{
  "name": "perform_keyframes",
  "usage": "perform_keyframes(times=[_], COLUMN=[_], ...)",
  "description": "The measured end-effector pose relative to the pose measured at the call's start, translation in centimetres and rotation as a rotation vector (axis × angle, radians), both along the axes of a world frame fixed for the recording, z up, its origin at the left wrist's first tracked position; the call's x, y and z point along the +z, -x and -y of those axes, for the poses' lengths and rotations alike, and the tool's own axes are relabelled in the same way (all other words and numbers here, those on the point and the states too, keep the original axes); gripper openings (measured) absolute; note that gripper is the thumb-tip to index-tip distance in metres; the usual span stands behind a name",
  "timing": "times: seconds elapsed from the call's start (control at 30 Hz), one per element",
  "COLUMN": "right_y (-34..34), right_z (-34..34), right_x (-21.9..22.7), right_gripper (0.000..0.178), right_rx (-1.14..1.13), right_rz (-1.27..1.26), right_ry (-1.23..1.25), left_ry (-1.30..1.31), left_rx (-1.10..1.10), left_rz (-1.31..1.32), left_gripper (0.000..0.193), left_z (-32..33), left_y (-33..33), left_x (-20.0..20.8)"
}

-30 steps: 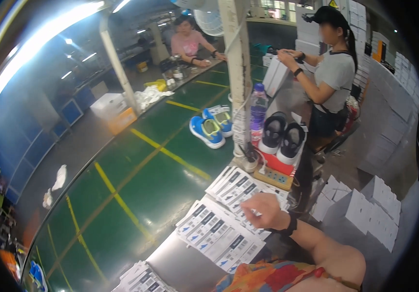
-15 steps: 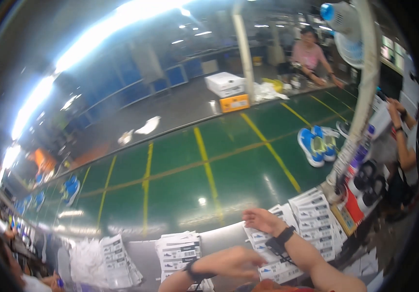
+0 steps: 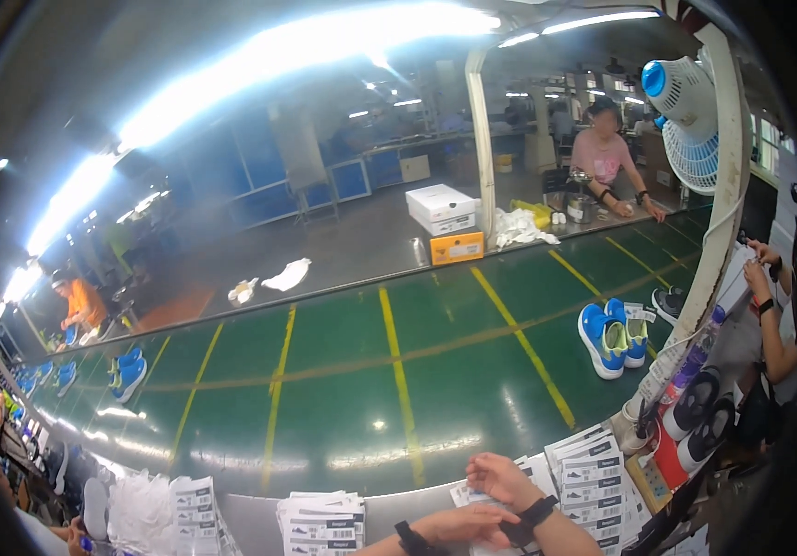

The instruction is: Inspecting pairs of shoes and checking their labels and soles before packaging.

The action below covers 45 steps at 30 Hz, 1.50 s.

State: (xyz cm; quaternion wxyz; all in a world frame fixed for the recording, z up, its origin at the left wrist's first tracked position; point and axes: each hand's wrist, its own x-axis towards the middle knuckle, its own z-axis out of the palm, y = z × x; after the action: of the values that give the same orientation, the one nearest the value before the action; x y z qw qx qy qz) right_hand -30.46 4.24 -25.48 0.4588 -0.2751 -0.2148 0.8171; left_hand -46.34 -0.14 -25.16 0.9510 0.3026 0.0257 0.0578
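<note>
My right hand (image 3: 500,479) hovers over stacks of printed shoe labels, fingers loosely bent and apart, holding nothing visible. Around its wrist is a black wristband (image 3: 538,511), and a small dark piece (image 3: 517,533) shows just below it. My left hand (image 3: 472,525), also banded at the wrist, reaches across with fingers stretched out beside that dark piece; whether it touches it I cannot tell. A fanned label stack (image 3: 593,491) lies right of my hands, and another label stack (image 3: 322,526) lies to their left.
Beyond runs a green conveyor belt (image 3: 333,398) with yellow lines. Blue shoes (image 3: 613,338) stand on its right, near a slanted post (image 3: 695,315). Across it sit a white box (image 3: 441,206) and an orange box (image 3: 457,247). Co-workers are at both sides and opposite.
My view has tilted up, so my hands sit lower in the picture. My left hand has come closer to my right wrist. The belt's blue shoes at the left have shifted slightly.
</note>
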Motion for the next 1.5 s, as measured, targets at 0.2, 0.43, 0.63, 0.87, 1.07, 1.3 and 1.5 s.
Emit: perform_keyframes(times=[0.2, 0.43, 0.63, 0.87, 1.07, 1.3, 1.5], right_y=[-0.2, 0.2, 0.1, -0.1, 0.1, 1.2, 0.1], right_z=[0.0, 0.1, 0.0, -0.4, 0.8, 0.3, -2.1], right_x=[0.0, 0.4, -0.1, 0.2, 0.2, -1.3, -2.2], right_gripper=[0.016, 0.018, 0.018, 0.019, 0.019, 0.018, 0.021], right_rx=[0.006, -0.003, -0.005, 0.001, 0.011, 0.04, 0.084], right_rz=[0.014, 0.032, 0.045, 0.054, 0.045, -0.057, -0.062], right_ry=[0.005, 0.021, 0.026, 0.013, 0.008, -0.15, -0.399], left_ry=[0.011, 0.005, -0.007, 0.044, 0.098, 0.013, -0.092], left_rx=[-0.052, -0.023, -0.029, -0.023, -0.054, 0.002, 0.217], left_rz=[-0.062, -0.158, -0.156, -0.019, -0.013, -0.043, -0.28], left_gripper=[0.045, 0.036, 0.02, 0.035, 0.048, 0.052, 0.065], left_z=[-0.5, -0.2, -0.5, -0.9, -0.1, 0.4, -0.1], left_y=[0.1, 0.5, 0.6, 0.1, 0.4, 0.7, -1.3], left_x=[-0.9, 0.0, -1.7, -0.8, -1.1, -0.8, 0.5])
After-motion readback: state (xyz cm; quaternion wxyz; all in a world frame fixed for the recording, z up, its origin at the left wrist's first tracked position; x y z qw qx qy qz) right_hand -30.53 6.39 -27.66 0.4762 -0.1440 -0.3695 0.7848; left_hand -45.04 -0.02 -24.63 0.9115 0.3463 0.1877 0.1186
